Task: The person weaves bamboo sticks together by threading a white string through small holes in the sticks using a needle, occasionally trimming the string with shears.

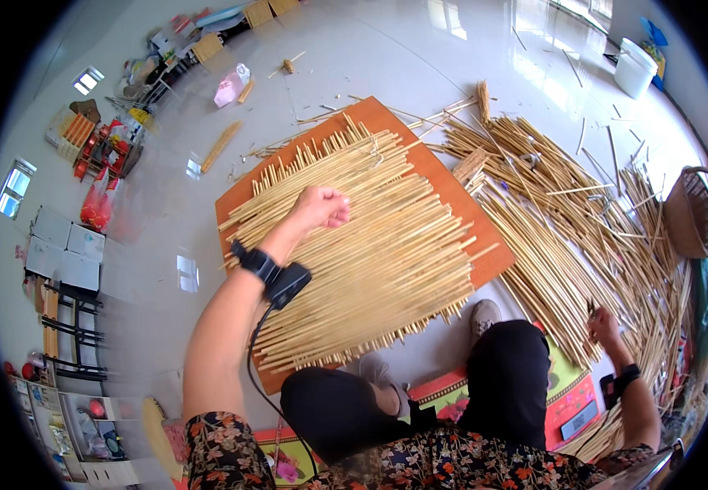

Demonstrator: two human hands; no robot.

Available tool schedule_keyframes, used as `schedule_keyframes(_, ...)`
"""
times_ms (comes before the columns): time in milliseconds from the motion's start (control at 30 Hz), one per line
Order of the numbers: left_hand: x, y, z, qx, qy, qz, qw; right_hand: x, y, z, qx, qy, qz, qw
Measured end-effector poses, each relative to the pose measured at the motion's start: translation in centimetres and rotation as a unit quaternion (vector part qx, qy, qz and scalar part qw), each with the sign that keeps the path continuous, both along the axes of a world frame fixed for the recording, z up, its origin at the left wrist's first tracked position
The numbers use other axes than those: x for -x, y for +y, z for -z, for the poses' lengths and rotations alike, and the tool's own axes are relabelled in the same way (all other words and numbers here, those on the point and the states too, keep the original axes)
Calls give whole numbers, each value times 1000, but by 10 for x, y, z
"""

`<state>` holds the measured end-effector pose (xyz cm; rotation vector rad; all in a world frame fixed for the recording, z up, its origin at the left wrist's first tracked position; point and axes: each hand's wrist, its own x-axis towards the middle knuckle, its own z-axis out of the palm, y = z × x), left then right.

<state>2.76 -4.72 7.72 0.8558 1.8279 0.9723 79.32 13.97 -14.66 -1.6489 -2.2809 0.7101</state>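
A woven mat of straw-coloured stalks (370, 245) lies on a brown board (472, 220) in front of my knees. Over the mat's left half, my left hand (321, 208) has its fingers curled closed; whatever they may hold is hidden. A thin wire loop (376, 152) sits on the far part of the mat. At the right, my right hand (605, 325) is closed round a small dark tool (591, 307), of which only a tip shows. That hand is beside a spread of loose stalks (542, 269) on the floor.
More stalks (566, 180) heap up at the right, near a brown basket (691, 214) and a white bucket (636, 69). A stalk bundle (221, 147) and a pink bag (230, 88) lie beyond the board. A cable (256, 376) runs from my left wrist. Flowered mats (444, 392) lie underfoot.
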Motion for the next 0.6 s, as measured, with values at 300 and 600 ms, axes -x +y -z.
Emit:
schedule_keyframes(300, 90, 109, 65, -22, 297, -79, 951, 332, 105, -217, 143, 194, -136, 961)
schedule_keyframes(600, 64, 169, 88, 109, 428, -182, 878, 559, 112, -255, 230, 220, -272, 908)
